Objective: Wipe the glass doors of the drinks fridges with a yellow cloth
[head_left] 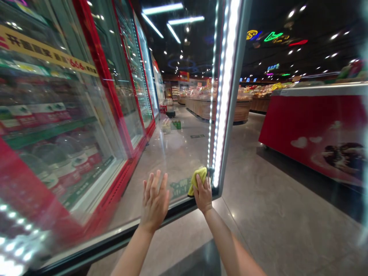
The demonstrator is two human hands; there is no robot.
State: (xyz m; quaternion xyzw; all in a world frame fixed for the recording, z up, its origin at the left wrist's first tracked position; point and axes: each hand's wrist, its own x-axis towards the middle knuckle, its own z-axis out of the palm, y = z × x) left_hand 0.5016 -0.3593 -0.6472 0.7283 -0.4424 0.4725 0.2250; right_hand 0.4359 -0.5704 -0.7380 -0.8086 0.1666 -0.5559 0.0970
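A tall glass door (175,161) of a refrigerated display case stands swung open in front of me, with a black lower frame (115,239) and a bright LED strip (223,96) along its right edge. My left hand (155,201) rests flat on the glass, palm on the pane and fingers spread, holding nothing. Close to the door's lower right corner, my right hand (203,193) presses a crumpled yellow cloth (197,180) against the glass.
Red-framed glass display fridges (57,115) with packaged goods run along the left. A red chest freezer (313,130) stands at right. Wooden display counters (218,109) stand farther back, and a small green crate (176,124) sits on the polished grey floor (267,199).
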